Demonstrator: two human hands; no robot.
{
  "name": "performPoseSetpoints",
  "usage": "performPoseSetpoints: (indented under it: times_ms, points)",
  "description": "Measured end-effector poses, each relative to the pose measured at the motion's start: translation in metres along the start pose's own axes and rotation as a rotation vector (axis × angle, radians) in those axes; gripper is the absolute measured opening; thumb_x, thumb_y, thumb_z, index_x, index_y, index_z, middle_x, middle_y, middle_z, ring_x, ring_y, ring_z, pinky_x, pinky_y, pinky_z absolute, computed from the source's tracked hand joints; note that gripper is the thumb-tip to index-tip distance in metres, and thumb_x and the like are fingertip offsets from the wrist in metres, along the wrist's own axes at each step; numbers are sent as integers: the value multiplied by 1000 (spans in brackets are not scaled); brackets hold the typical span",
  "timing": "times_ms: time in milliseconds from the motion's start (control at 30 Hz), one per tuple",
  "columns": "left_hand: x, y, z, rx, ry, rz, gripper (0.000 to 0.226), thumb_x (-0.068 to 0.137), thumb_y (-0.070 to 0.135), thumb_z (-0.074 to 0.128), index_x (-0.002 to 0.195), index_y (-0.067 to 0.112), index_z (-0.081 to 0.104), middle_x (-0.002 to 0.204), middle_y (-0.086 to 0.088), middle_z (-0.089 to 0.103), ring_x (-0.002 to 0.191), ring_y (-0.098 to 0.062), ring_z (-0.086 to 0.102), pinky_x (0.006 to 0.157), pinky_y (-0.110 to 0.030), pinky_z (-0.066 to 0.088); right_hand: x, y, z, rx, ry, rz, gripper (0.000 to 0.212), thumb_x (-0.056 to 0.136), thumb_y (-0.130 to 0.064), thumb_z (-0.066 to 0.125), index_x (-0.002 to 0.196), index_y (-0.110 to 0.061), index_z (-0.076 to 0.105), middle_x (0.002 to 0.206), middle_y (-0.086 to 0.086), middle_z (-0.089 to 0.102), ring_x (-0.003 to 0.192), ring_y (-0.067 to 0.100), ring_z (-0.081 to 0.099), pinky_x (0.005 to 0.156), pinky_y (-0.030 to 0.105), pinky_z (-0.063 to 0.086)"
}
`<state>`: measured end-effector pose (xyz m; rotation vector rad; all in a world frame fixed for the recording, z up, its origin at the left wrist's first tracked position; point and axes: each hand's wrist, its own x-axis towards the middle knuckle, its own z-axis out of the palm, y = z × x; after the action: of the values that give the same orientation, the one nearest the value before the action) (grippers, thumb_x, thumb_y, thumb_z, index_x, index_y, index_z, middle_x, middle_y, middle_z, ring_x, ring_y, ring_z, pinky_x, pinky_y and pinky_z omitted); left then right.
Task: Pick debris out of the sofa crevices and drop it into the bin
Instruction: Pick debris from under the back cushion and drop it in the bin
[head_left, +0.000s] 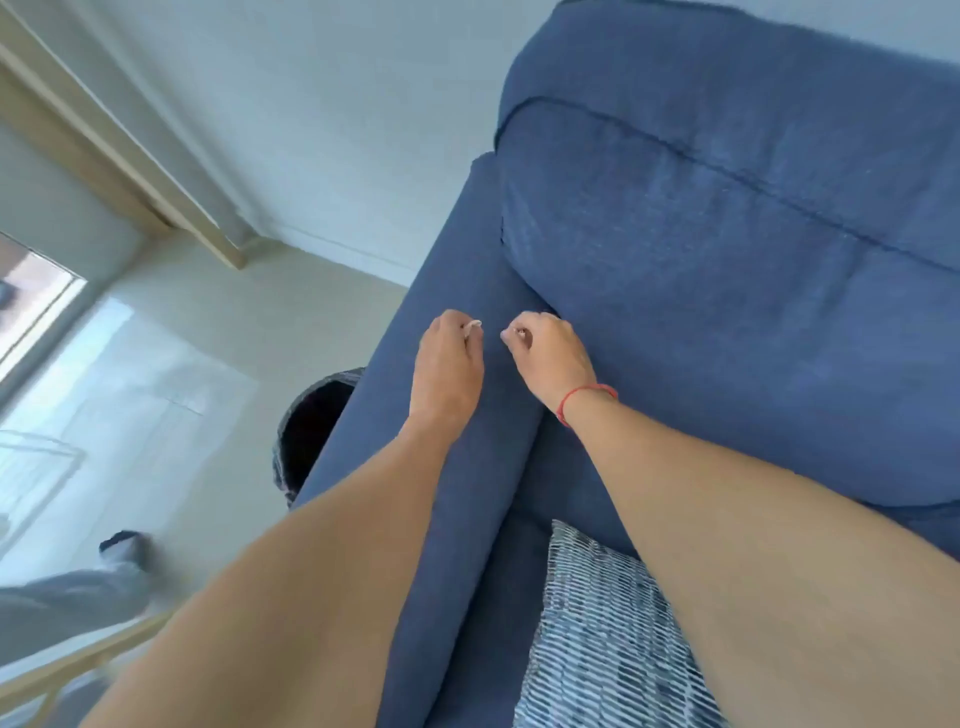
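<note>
Blue upholstery filled most of what I could see, with pale floor (218, 332) and a white wall (332, 119) off to the left. Nearest me, a blue-and-white patterned cushion (602, 639) lay on the seat between my forearms. Both arms reached forward over the sofa (727, 218). My left hand (448, 364) rested over the armrest (447, 488), fingers curled in, pinching a small whitish bit of debris (474, 325) at the fingertips. My right hand (550, 353), a red string bracelet (584, 400) at its wrist, sat just beside it at the crevice (540, 306) where the armrest met the back cushion (753, 249); its fingers were also closed, and something pale showed at the thumb, though the blur left me unsure whether it was debris or a fingernail. Beyond the armrest, on the floor against the sofa's side, stood the dark bin (311, 426), partly hidden by the armrest. Farther left, daylight came through a window (36, 296).
</note>
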<state>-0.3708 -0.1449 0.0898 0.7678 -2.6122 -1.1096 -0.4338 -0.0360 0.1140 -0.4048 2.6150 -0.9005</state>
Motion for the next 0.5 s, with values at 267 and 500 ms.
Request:
performPoseSetpoints:
  times_ms: [267, 500]
  points:
    - [16, -116, -106, 11, 149, -310, 14, 92, 13, 50, 96, 6, 61, 106, -9, 50, 99, -26, 51, 82, -29, 38, 16, -115, 93, -71, -184, -165, 22, 95, -8, 45, 96, -4, 66, 111, 14, 57, 97, 32, 58, 87, 41, 51]
    - [14, -176, -151, -3, 136, -534, 19, 86, 6, 52, 71, 2, 64, 75, -18, 60, 119, -31, 43, 69, -38, 47, 20, -164, 160, -49, -335, -169, 23, 93, 3, 48, 103, -4, 68, 112, 11, 65, 105, 28, 61, 88, 31, 53]
